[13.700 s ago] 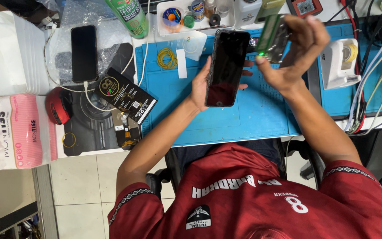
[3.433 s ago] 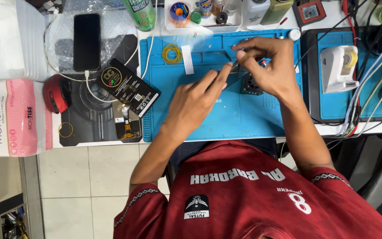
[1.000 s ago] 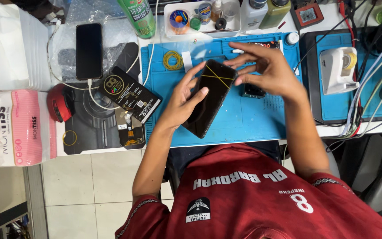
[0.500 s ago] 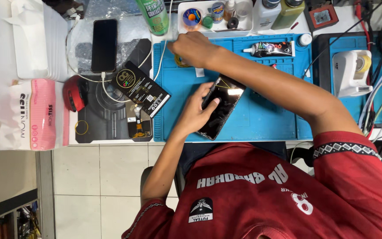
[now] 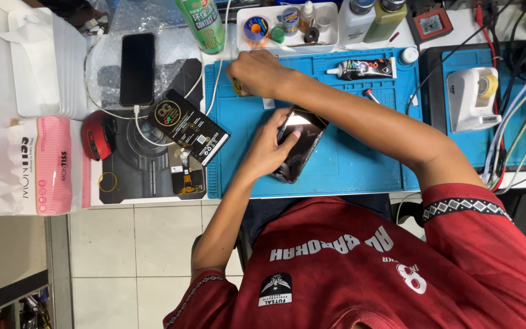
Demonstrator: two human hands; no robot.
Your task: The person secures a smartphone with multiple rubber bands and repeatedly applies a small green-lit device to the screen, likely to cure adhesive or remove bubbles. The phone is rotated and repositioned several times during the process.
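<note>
Right hand (image 5: pixel 257 72) crosses over glue tube (image 5: pixel 360 68), phone (image 5: pixel 296 146)

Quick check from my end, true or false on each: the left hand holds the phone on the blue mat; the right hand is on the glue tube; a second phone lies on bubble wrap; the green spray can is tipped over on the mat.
1. The left hand holds the dark phone on the blue mat. True.
2. The right hand grips the glue tube. False: it reaches to the mat's far left corner, apart from the tube.
3. A second phone lies on bubble wrap. True.
4. The green spray can lies on the mat. False: it is beyond the mat's edge.
</note>
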